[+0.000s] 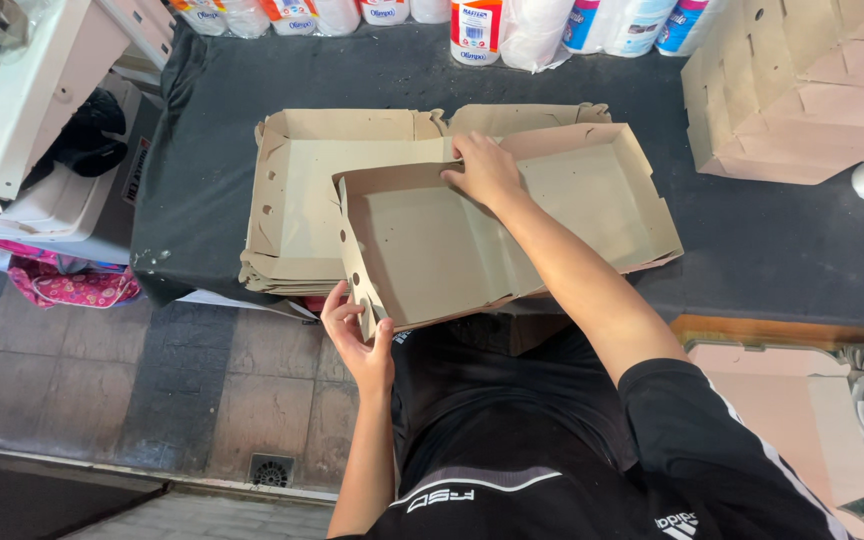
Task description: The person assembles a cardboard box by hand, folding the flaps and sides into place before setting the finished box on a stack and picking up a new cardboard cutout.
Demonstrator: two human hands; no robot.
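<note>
Nearest, left hand (pixel 357 335): it pinches the near left corner of the cardboard box tray (pixel 497 235), thumb on one side of the upright end flap and fingers curled on the other, so it is closed on the flap.
Box tray: a brown, half-folded carton held over the near edge of the dark cloth table (pixel 782 250), its floor open to the camera and its left wall standing, with small round holes in it.
Right hand (pixel 485 170): reaching across the tray, fingers bent over the far wall at the middle fold and pressing or gripping that edge.
Handling, as I judge it: thin board, light, stiff across the flat panels but floppy at the creases; dry and not slippery; it will dent or tear at the slots if squeezed hard.
Where to hold: best at the corners and along the folded walls, not on the wide floor panel.
Beneath and behind: a stack of flat box blanks (pixel 287 215) lies on the table, partly under the tray.
Far right: folded boxes piled (pixel 802 85).
Farthest: wrapped paper rolls (pixel 512 25) along the back edge.
</note>
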